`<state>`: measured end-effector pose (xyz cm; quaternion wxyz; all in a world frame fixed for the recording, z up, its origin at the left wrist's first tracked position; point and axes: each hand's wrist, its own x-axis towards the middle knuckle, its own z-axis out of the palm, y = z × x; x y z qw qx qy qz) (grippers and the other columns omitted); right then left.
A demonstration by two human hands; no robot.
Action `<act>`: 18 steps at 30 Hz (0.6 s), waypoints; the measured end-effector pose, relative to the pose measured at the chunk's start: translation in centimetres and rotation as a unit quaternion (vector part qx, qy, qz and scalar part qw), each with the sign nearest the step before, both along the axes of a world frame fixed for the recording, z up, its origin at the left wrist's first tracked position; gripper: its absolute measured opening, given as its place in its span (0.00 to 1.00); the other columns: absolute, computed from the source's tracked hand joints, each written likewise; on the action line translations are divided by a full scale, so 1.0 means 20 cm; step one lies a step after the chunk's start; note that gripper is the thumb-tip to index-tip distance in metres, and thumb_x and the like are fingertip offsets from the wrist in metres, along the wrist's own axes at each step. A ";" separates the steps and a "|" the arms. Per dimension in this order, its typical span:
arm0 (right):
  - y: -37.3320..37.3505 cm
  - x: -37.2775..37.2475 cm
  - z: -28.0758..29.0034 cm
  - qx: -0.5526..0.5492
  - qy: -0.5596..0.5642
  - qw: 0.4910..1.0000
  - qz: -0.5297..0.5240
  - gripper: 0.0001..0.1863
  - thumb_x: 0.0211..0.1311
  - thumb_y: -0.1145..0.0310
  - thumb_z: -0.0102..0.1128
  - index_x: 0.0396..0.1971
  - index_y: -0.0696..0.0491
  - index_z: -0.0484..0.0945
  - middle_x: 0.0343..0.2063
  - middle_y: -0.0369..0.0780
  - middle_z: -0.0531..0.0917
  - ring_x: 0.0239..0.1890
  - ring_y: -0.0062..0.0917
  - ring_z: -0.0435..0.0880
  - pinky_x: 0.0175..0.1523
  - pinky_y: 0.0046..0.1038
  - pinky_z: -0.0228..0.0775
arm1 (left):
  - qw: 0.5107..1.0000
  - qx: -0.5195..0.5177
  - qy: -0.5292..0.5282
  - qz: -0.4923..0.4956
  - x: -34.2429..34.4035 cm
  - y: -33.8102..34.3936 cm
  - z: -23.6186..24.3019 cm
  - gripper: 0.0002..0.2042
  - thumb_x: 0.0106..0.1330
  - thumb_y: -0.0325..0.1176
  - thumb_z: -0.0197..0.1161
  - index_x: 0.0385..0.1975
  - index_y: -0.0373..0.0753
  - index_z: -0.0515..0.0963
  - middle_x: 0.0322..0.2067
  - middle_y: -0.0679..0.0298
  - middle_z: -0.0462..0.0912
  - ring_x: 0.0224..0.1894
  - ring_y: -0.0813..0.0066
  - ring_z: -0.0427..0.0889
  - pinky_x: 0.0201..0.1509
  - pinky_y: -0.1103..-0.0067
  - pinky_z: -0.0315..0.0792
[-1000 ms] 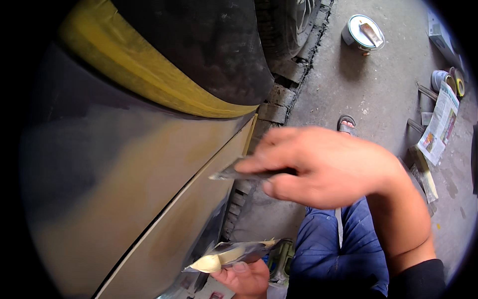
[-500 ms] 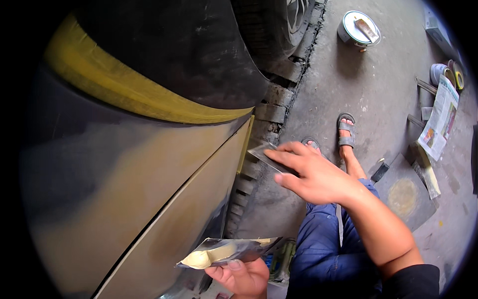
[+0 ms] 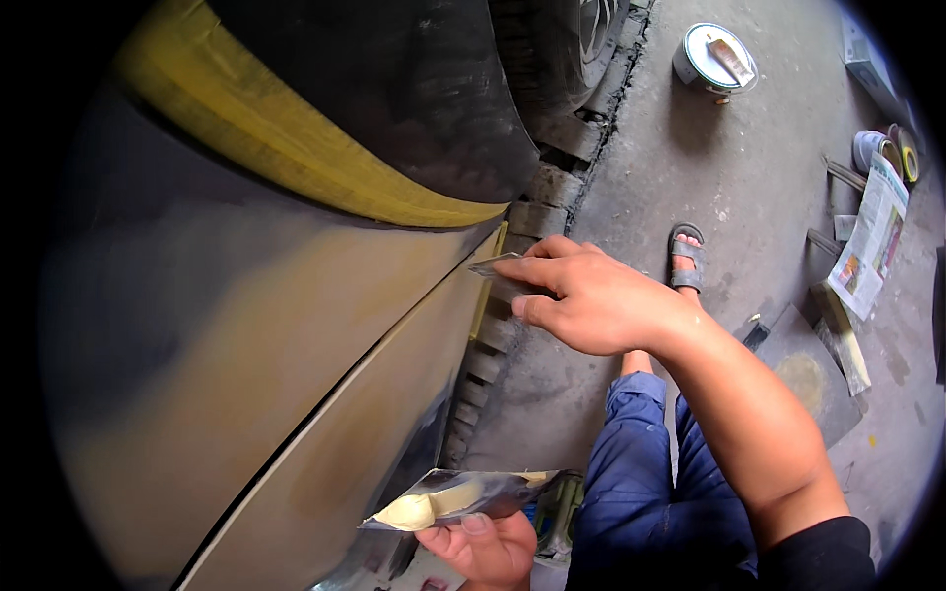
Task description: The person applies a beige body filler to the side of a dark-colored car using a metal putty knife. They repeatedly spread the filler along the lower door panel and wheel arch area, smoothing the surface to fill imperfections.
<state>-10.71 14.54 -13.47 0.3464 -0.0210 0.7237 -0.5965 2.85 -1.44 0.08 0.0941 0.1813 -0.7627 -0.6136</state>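
Note:
My right hand (image 3: 606,295) pinches a thin, flat putty scraper (image 3: 493,266) between fingers and thumb. The blade's tip is at the lower end of the car's seam, by the yellow masking tape; I cannot tell whether it touches. In my left hand (image 3: 485,550) is a dark mixing plate (image 3: 493,497), thumb on its near edge, with a lump of cream body filler (image 3: 409,512) at its left end and more smeared along it. To the left, the car's side panel (image 3: 296,305) has tan, sanded-looking patches. Yellow tape (image 3: 296,163) lines the wheel arch.
A lidded paint bucket (image 3: 708,54) with a brush on top stands on the concrete floor. Newspaper (image 3: 872,236), tape rolls (image 3: 902,153) and a stained grey board (image 3: 818,369) lie at right. My sandaled foot (image 3: 687,258) is below; a tire (image 3: 557,59) is at top.
My right hand and the scraper have moved up and left toward the car's edge. The left hand with the plate has shifted slightly right. The view has moved a little.

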 end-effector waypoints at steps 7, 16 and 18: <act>-0.02 -0.01 -0.02 -0.004 0.002 1.000 0.013 0.27 0.63 0.57 0.48 0.61 0.51 0.71 0.58 0.51 0.69 0.59 0.50 0.69 0.65 0.41 0.60 | 1.000 0.001 -0.004 -0.006 0.02 -0.02 0.00 0.26 0.63 0.30 0.56 0.61 0.32 0.60 0.59 0.54 0.69 0.59 0.63 0.71 0.65 0.70 0.64; -0.04 -0.07 0.04 -0.001 -0.014 0.999 0.033 0.26 0.65 0.56 0.49 0.60 0.52 0.71 0.57 0.50 0.71 0.60 0.42 0.70 0.65 0.34 0.60 | 1.000 -0.006 -0.003 -0.001 0.04 -0.04 0.01 0.26 0.62 0.30 0.56 0.60 0.32 0.60 0.58 0.53 0.69 0.58 0.63 0.71 0.65 0.70 0.64; -0.04 -0.08 0.09 -0.005 -0.008 0.999 0.037 0.27 0.63 0.58 0.46 0.60 0.53 0.71 0.58 0.51 0.70 0.59 0.46 0.70 0.65 0.37 0.59 | 1.000 -0.009 0.001 0.002 0.04 -0.04 0.01 0.26 0.62 0.30 0.56 0.60 0.32 0.60 0.58 0.53 0.70 0.58 0.63 0.72 0.64 0.70 0.64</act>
